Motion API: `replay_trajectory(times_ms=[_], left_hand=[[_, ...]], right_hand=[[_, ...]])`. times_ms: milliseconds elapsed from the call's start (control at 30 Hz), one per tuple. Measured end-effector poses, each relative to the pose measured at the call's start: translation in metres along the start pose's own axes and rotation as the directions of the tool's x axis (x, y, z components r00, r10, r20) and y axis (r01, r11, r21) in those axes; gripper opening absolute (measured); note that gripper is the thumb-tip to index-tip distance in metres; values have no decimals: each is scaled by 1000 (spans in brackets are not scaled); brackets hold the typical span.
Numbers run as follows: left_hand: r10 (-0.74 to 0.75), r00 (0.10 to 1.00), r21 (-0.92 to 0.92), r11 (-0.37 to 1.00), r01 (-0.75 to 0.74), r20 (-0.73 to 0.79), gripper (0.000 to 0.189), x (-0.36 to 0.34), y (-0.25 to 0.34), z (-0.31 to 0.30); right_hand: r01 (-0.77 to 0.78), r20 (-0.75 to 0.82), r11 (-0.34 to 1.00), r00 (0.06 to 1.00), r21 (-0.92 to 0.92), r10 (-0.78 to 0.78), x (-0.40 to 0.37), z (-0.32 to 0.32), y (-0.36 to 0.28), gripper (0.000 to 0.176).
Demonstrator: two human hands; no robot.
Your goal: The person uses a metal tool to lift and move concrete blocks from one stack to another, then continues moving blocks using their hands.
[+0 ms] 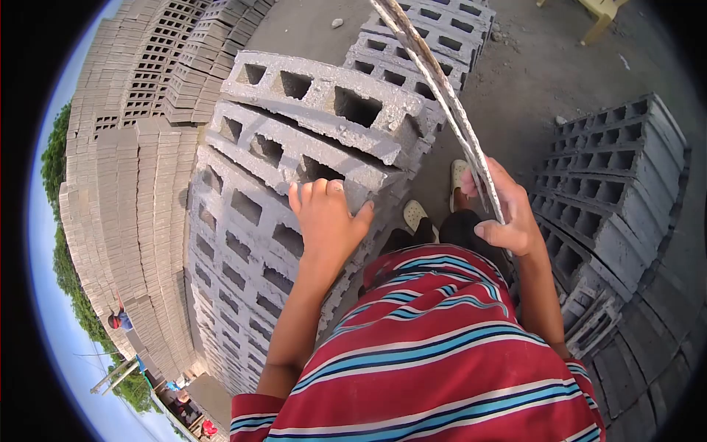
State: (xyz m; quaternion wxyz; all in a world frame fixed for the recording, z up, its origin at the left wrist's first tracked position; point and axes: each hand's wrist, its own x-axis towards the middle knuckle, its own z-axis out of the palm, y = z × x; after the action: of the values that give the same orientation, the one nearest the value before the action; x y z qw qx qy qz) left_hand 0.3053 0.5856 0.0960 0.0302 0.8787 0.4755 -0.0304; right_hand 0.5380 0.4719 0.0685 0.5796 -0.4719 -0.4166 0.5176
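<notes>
My left hand [328,221] rests against a grey hollow concrete block [280,151] near the top of the stack. Its thumb is spread away, and the fingertips touch the edge of one of the block's holes. Another hollow block [324,96] lies on top, slightly askew, with a dark gap beneath. In my right hand [508,214] is a long, thin board [449,96], crusted with pale residue and held nearly edge-on. Fingers and thumb close around its near end, beside my body. The board's far end runs out of view at the top.
Further hollow blocks [442,33] stand behind the near stack. Another block stack [611,177] rises close on my right. Long block walls [125,221] line the left, with a person [120,320] beyond. A yellow plastic chair [600,18] is at upper right.
</notes>
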Motion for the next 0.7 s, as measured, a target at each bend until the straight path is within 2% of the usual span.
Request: replay_trajectory(times_ms=[67,167,267,300,333,433,467,567,600,700], left_hand=[[1,999,11,1000,-2,37,56,5,1,-2],[-14,994,35,999,10,111,61,6,3,-12],[16,994,9,1000,-17,112,64,7,12,-36],[15,996,-9,1000,-14,86,64,9,16,-49],[9,998,-30,1000,-7,59,64,14,19,-58],[116,983,-243,958,-149,-145,59,35,25,-65],[90,987,-273,954,-123,-133,57,45,30,-62],[83,994,-115,989,-91,-70,57,72,42,-43],[2,1000,-77,997,-2,6,58,81,48,-40],[-54,996,58,997,51,68,59,104,58,-38]], right_hand=[[38,-82,999,996,-11,-39,2,0,-3,91],[7,-311,974,947,-225,-79,7,-2,5,90],[-206,-509,819,853,-535,-118,12,-17,42,88],[-292,-568,742,811,-603,-142,15,-23,56,88],[-416,-618,655,779,-631,-101,17,-27,64,89],[-629,-675,381,738,-677,18,28,-49,104,88],[-638,-672,364,739,-679,41,34,-57,119,87],[-601,-642,328,767,-729,-22,66,-79,163,88],[-595,-629,313,777,-740,-9,84,-89,176,88],[-516,-569,326,817,-792,-90,145,-116,213,87]])
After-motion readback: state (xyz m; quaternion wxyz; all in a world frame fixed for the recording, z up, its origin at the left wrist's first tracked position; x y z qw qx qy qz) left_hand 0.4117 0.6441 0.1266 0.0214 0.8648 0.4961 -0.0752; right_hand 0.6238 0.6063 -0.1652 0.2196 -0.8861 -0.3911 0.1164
